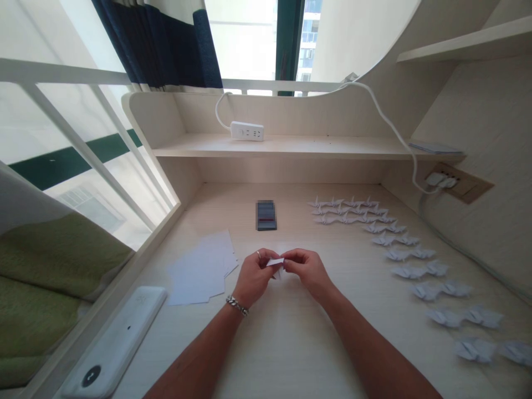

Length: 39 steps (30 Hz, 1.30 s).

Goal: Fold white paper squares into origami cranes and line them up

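Your left hand [254, 275] and right hand [306, 270] pinch a folded paper [275, 262] at frame centre. It is small and white, with a narrow upper flap; your hands partly cover it. Loose sheets [199, 274] lie left of centre, a white device [124, 338] lower left, a dark block [266, 216] above centre. Folded paper birds [409, 271] line the surface [286, 354] at right.

Up on the shelf [299, 146] sits the power strip [246, 131]; blue curtain [166, 47] hangs by the window [245, 41], plugs [436, 180] fill the wall socket [474, 185], white device [122, 332] lies lower left!
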Available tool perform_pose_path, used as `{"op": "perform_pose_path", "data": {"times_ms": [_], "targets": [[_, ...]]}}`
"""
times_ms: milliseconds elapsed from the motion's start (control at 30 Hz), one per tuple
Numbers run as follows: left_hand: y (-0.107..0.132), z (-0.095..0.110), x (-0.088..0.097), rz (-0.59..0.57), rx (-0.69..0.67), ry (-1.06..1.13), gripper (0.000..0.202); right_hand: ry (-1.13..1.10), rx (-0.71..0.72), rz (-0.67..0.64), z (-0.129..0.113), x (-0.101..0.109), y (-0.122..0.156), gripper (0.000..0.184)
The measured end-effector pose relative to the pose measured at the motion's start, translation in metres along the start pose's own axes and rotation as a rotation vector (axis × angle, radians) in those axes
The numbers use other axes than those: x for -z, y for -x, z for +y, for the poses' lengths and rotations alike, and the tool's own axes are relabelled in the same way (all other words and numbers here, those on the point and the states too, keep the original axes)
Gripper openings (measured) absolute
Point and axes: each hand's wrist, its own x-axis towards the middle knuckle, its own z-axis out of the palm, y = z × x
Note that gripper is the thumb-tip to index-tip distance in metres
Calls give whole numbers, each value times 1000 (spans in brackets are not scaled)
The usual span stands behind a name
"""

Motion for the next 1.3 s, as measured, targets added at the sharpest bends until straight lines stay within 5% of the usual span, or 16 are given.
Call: {"op": "perform_pose_path", "data": {"times_ms": [267,700,1067,1300], "targets": [[-1,-2,4,15,-73,-84,17,25,109,7,3,0,-1,15],[-1,1,3,29,-71,-280,32,112,77,-50,3,1,-1,17],[-2,-2,1,15,-51,-189,30,50,20,-54,5,-3,-2,21],[-3,0,1,-44,46,96,37,0,28,32,3,-1,-2,22]]}}
